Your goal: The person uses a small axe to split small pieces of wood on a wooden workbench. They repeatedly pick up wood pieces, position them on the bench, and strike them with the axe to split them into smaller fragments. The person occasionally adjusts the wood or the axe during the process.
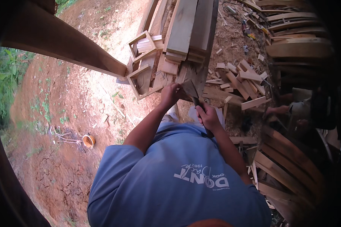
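My right hand (207, 116) is closed round the dark handle of a hand tool (190, 89). The tool has a broad, flat, greyish head, and its handle runs down past my fist; its exact kind is not clear. Against the left edge of that head, my left hand (171, 94) is closed, its fingertips partly hidden. Both hands are in front of my body at the near end of a wooden bench (185, 72). Stacked boards (182, 30) lie along the bench just beyond the tool. Left of them are small wooden frames (143, 47), one holding several thin slats.
A pile of wood offcuts (246, 81) lies to the right. Curved timbers (291, 162) are stacked further right, near another person's hand (279, 109). A thick post (75, 49) slants in from the upper left. On the dirt at left stands an orange container (88, 141).
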The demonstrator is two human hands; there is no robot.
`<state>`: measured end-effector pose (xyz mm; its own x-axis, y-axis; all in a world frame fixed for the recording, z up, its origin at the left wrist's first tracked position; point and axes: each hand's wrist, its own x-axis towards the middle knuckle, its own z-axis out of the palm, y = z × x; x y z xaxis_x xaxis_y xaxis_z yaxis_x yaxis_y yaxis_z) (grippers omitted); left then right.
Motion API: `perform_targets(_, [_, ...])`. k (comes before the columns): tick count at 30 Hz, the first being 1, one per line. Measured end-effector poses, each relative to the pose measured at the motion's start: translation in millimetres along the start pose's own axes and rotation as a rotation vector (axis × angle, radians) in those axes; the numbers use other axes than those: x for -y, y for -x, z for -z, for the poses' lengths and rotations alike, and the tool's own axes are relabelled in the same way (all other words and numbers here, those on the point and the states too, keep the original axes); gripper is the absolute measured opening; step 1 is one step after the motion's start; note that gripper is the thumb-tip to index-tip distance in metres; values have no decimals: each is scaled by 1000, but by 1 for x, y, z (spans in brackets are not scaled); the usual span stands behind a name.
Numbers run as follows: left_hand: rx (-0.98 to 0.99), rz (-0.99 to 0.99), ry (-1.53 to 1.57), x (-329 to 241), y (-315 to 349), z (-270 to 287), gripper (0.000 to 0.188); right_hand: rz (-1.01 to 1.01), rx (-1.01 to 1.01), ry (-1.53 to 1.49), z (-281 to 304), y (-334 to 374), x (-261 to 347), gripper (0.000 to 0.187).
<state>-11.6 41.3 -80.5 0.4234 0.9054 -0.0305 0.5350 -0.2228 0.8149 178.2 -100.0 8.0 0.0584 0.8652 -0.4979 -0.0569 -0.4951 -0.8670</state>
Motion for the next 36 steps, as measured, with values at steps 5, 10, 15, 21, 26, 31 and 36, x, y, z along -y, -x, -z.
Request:
perform_targets(5, [-50, 1, 11, 19, 7, -12, 20, -30, 12, 157, -2, -15, -9, 31])
perform_targets(10, [-36, -18, -48, 8, 4, -6, 23, 54, 10, 34, -8, 5, 16, 30])
perform_targets(15, [-25, 21, -84, 12, 6, -9, 21, 34, 1, 208, 5, -12, -25, 28])
perform_targets(21, [-9, 8, -26, 6, 1, -7, 18, 18, -8, -14, 4, 17, 27, 25])
perform_targets(26, [-6, -2, 183, 9, 4, -6, 25, 22, -51, -79, 22, 31, 9, 24])
perform_targets(31, [-90, 213, -31, -17, 34, 8, 23, -61, -183, -117, 54, 60, -33, 25])
perform_targets(36, [421, 392, -370, -62, 24, 3, 66, -123, -332, -243, 60, 80, -54, 27])
